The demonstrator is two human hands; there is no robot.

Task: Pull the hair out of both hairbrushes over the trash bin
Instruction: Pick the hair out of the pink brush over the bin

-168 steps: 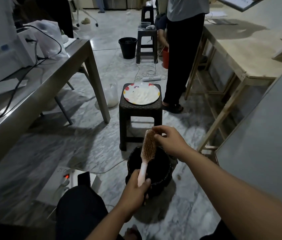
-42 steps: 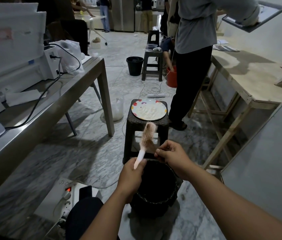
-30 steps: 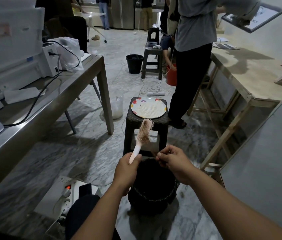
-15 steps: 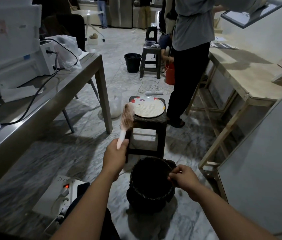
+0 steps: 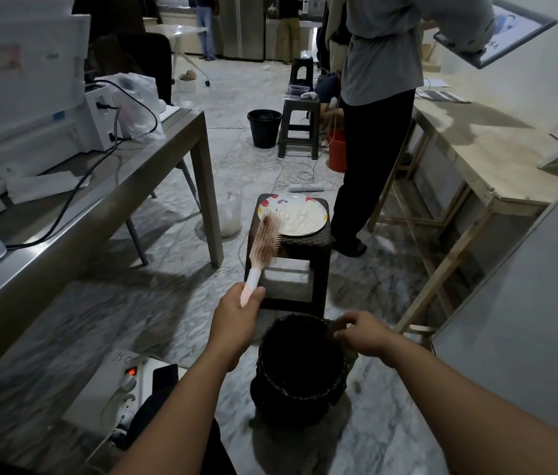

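Note:
A pink hairbrush (image 5: 265,240) with a pale handle stands upright in front of the dark stool, left of and beyond the bin. My left hand (image 5: 238,321) grips its handle from below. The black trash bin (image 5: 292,404) sits on the floor between my forearms. My right hand (image 5: 361,332) hovers at the bin's right rim, fingers loosely spread and pointing down, with nothing visible in them. Only one hairbrush is in view.
A dark stool (image 5: 288,250) carrying a patterned plate (image 5: 301,216) stands just past the bin. A person (image 5: 373,108) stands beyond it. A metal table (image 5: 75,207) runs along the left, a wooden table (image 5: 476,156) on the right. A power strip (image 5: 126,385) lies by my left knee.
My left hand has carried the brush left, off the bin and toward the stool. My right hand has left the bristles and dropped to the bin's right rim, and its fingers have loosened.

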